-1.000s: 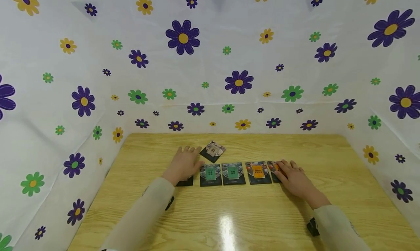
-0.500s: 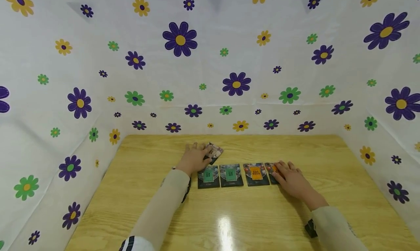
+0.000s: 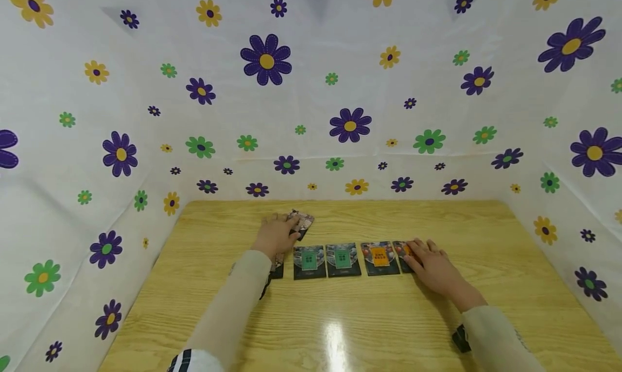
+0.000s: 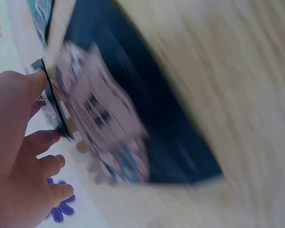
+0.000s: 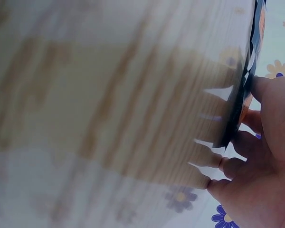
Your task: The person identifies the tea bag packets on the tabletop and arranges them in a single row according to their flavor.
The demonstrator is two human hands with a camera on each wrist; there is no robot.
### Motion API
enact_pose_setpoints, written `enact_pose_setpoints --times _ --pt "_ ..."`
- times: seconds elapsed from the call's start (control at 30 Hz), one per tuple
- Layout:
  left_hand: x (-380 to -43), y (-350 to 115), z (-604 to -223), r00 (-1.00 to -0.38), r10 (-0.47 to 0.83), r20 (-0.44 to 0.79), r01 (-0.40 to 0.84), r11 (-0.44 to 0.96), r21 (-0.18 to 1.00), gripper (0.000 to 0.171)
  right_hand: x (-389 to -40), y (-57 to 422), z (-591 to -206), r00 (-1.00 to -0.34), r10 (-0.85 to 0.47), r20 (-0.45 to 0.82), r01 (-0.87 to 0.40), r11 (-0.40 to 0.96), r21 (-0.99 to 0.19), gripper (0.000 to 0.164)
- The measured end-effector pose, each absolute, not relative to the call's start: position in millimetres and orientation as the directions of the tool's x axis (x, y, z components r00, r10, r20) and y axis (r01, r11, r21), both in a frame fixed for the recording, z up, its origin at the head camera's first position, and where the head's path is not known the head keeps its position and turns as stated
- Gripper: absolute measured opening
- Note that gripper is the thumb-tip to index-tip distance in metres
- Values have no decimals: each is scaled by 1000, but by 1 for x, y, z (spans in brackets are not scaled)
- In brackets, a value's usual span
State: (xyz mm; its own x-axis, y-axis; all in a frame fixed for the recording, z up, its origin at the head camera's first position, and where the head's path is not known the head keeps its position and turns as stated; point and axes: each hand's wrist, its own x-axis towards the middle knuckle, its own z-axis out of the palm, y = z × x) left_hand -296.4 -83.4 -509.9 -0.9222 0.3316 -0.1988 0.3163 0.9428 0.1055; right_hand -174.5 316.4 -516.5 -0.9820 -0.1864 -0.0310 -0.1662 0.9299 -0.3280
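My left hand (image 3: 274,238) pinches a dark packet with a pale pink label (image 3: 304,222) between thumb and fingers, behind the row. Seen from the left wrist, the pinched packet (image 4: 48,105) stands tilted, with a second pink-label packet (image 4: 104,111) large and blurred in front. That second one lies partly hidden beneath my left wrist in the head view. At the row's right end my right hand (image 3: 434,264) rests over an orange-label packet (image 3: 401,249), covering most of it. Its thumb and fingertips touch that packet (image 5: 237,111) in the right wrist view, other fingertips on the table.
Between my hands lie two green-label packets (image 3: 309,262) and another orange-label packet (image 3: 380,257), side by side. The wooden table (image 3: 311,312) meets a white flower-print cloth (image 3: 311,102) at the back and both sides.
My left hand first reached right to the slanted pink-label packet, then drew it left along the back of the table. The right hand stays on the orange-label packet.
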Motion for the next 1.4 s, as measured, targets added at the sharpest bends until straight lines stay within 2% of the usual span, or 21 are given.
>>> enact_pose_setpoints --times 0.37,0.9,1.23,1.4 --pt "-298 -129 -508 -950 233 -207 212 970 118 63 -176 319 -520 -982 -185 -26 -166 928 -333 59" --pt "-284 -182 -508 -968 168 -188 143 980 141 63 -176 318 -523 -981 -190 -42 -166 928 -333 60" --pt "-264 -209 -511 -966 189 -176 153 968 197 66 -176 317 -521 -981 -190 -50 -163 928 -335 60" --pt "-254 -217 -509 -959 222 -179 195 968 158 66 -176 317 -521 -980 -192 -48 -164 923 -348 60"
